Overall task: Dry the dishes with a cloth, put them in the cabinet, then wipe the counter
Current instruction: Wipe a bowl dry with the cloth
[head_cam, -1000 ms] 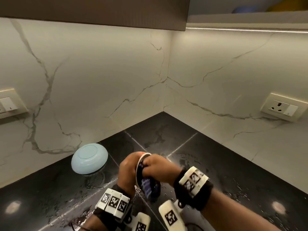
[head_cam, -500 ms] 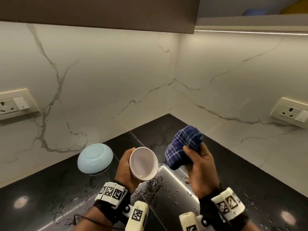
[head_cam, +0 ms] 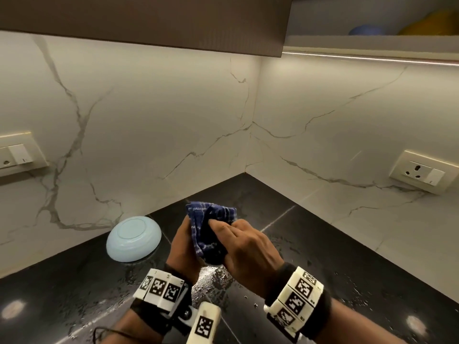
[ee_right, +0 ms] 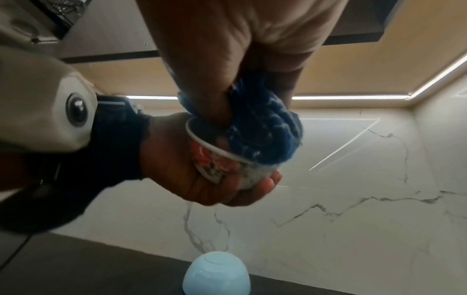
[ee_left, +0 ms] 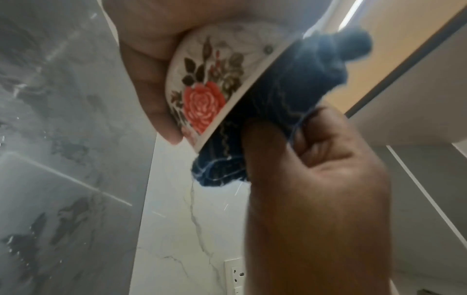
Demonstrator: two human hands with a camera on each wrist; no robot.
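Bowl [ee_left: 202, 83] sits cupped in your left hand [head_cam: 183, 247] above the wet tabletop [head_cam: 323, 256], mouth facing right. Your right hand [head_cam: 248, 249] grips the blue cloth [head_cam: 208, 224] and presses it straight into that mouth; judged next: twist about the bowl's axis.

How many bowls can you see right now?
4, perhaps. A floral bowl in the left hand, stuffed with the cloth; a light blue bowl upside down on the counter; blue and yellow shapes, likely bowls, in the cabinet. Others may be hidden.
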